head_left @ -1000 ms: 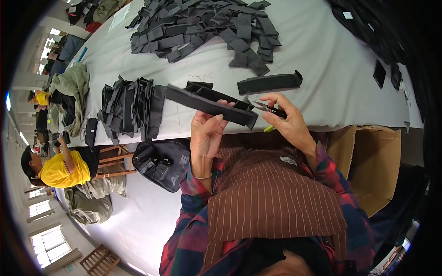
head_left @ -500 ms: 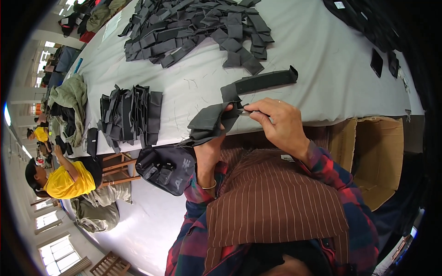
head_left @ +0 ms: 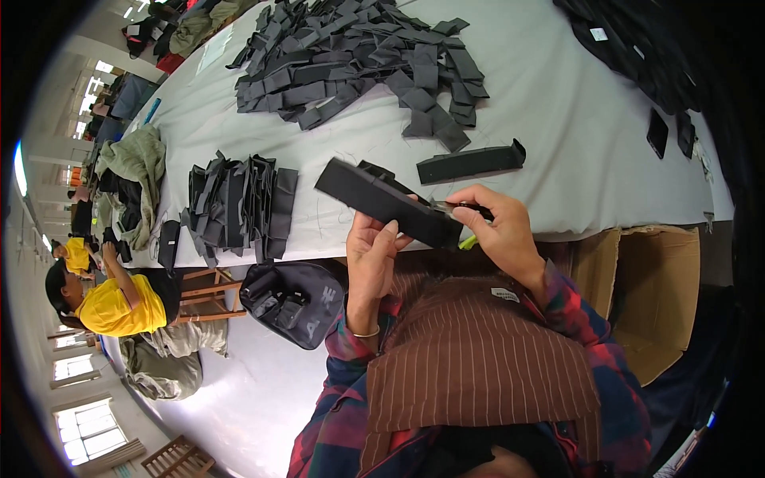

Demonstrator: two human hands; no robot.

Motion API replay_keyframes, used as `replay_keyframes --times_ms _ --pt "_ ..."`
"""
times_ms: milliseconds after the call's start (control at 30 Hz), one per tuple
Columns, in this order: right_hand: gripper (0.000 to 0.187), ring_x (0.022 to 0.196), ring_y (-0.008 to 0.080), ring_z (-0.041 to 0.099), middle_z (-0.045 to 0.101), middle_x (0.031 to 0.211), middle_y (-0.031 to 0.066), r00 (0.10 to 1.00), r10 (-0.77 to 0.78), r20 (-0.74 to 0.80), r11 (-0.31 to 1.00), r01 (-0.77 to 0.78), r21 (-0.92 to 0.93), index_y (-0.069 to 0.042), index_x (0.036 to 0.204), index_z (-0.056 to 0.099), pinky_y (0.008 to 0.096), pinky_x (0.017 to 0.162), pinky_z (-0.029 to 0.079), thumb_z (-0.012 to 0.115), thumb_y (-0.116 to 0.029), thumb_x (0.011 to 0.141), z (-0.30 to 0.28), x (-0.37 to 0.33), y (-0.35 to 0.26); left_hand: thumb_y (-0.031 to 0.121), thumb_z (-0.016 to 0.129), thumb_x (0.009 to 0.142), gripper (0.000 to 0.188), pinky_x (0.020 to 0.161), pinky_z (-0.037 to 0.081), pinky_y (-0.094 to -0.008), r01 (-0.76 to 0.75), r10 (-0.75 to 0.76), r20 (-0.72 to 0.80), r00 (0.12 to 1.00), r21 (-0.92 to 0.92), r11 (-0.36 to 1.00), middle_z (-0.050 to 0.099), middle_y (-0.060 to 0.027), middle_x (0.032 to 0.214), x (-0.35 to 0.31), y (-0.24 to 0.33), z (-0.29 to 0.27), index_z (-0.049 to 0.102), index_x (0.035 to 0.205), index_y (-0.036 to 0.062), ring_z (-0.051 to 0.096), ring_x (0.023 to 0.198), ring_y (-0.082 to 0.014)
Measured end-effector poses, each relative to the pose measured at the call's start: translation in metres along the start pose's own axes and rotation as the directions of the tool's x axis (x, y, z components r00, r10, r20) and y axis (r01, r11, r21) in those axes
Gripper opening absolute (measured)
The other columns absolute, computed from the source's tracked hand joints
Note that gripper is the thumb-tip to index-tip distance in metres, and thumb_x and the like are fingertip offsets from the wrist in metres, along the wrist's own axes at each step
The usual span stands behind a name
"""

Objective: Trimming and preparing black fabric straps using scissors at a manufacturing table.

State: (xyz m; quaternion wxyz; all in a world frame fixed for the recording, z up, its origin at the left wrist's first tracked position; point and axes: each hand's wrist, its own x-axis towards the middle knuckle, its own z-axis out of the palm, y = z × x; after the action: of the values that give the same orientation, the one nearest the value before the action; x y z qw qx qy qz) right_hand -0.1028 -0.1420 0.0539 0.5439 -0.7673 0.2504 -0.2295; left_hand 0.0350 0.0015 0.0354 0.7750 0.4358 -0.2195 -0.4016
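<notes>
The left hand (head_left: 373, 259) holds a long black fabric piece (head_left: 388, 204) from below, with its fingers (head_left: 388, 233) curled tight on the near edge. The piece sits up in the air, just over the near edge of the grey table (head_left: 558, 119). The right hand (head_left: 498, 231) is at the right end of the piece, and its fingers are closed on small scissors (head_left: 462, 209) that touch the piece. Another long black piece (head_left: 470, 163) lies on the table just past the hands. A big pile of dark pieces (head_left: 358, 60) lies far off. A neat stack of black pieces (head_left: 239, 203) is on the left.
</notes>
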Motion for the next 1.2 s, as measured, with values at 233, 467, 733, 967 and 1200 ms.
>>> replay_keyframes --times_ms 233,467,733,967,1200 --pt "0.017 0.074 0.0171 0.059 0.065 0.085 0.0062 0.968 -0.250 -0.033 0.960 0.244 -0.137 -0.004 0.100 0.065 0.0279 0.068 0.045 0.064 -0.006 0.082 0.001 0.006 -0.009 0.004 0.046 0.095 0.041 0.071 0.058 -0.0284 0.111 -0.109 -0.036 0.993 0.071 0.991 0.059 -0.0180 0.116 0.001 -0.001 -0.004 0.037 0.134 0.0005 0.065 0.097 -0.0210" --pt "0.019 0.065 0.0217 0.050 0.057 0.073 0.0015 0.878 -0.477 -0.031 0.824 0.435 -0.362 -0.012 0.095 0.066 0.0331 0.061 0.036 0.069 -0.010 0.076 0.016 0.024 -0.004 0.015 0.052 0.096 0.036 0.056 0.050 -0.0176 0.173 -0.164 -0.066 0.984 0.170 0.970 0.058 0.0021 0.079 -0.003 -0.012 0.007 0.044 0.129 0.0035 0.055 0.067 -0.0023" --pt "0.018 0.062 0.0194 0.048 0.056 0.070 -0.0013 0.828 -0.560 0.026 0.739 0.514 -0.436 -0.015 0.093 0.067 0.0325 0.060 0.033 0.069 -0.012 0.075 0.023 0.034 0.000 0.014 0.052 0.096 0.034 0.053 0.044 -0.0167 0.171 -0.167 -0.034 0.985 0.241 0.955 0.058 0.0014 0.078 -0.006 -0.011 0.009 0.046 0.127 0.0019 0.052 0.063 -0.0023" --pt "0.013 0.061 0.0192 0.049 0.058 0.071 -0.0012 0.834 -0.550 0.042 0.762 0.522 -0.383 -0.014 0.088 0.067 0.0323 0.059 0.033 0.069 -0.012 0.075 0.020 0.034 0.005 0.013 0.052 0.095 0.032 0.051 0.042 -0.0171 0.216 -0.216 -0.024 0.976 0.206 0.954 0.058 0.0022 0.076 -0.008 -0.010 0.008 0.048 0.125 0.0006 0.052 0.061 -0.0018" --pt "0.013 0.061 0.0193 0.049 0.058 0.070 -0.0009 0.814 -0.580 0.019 0.723 0.525 -0.449 -0.014 0.089 0.065 0.0327 0.059 0.032 0.069 -0.013 0.077 0.020 0.033 -0.008 0.011 0.052 0.095 0.030 0.048 0.040 -0.0177 0.152 -0.164 0.011 0.986 0.331 0.932 0.055 0.0040 0.067 -0.009 -0.012 0.006 0.050 0.123 0.0006 0.049 0.055 -0.0018"
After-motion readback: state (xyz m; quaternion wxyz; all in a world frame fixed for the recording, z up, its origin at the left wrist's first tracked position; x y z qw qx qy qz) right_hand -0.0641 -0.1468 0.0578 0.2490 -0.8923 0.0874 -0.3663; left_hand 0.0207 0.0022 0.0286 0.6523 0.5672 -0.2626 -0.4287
